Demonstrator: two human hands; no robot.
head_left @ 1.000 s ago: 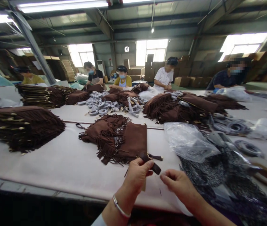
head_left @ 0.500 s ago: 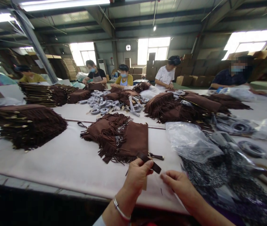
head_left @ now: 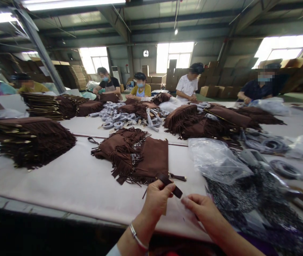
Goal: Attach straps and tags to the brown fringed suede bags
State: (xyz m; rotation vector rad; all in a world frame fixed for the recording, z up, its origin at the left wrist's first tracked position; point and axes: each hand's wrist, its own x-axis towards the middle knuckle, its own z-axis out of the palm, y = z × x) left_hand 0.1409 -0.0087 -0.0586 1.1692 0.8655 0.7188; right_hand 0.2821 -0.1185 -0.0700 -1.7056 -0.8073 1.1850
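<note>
My left hand pinches a dark brown leather strap between thumb and fingers. At the strap's lower end, my right hand has thumb and forefinger pressed together; whatever is between them is too small to make out. A tan tag hangs below my left hand, partly hidden by it. Just beyond the hands lies a brown bag with a zipper pull at its corner. Fringed brown pieces lie against its left side.
A stack of fringed bags stands at left. Wrapped straps and more fringed bags lie farther back. Clear plastic bags and black-and-white speckled material are at right. Several co-workers sit or stand across the table.
My hands and the strap have barely moved. The co-worker at far right has drawn an outstretched arm in, and the one at far left has shifted slightly.
</note>
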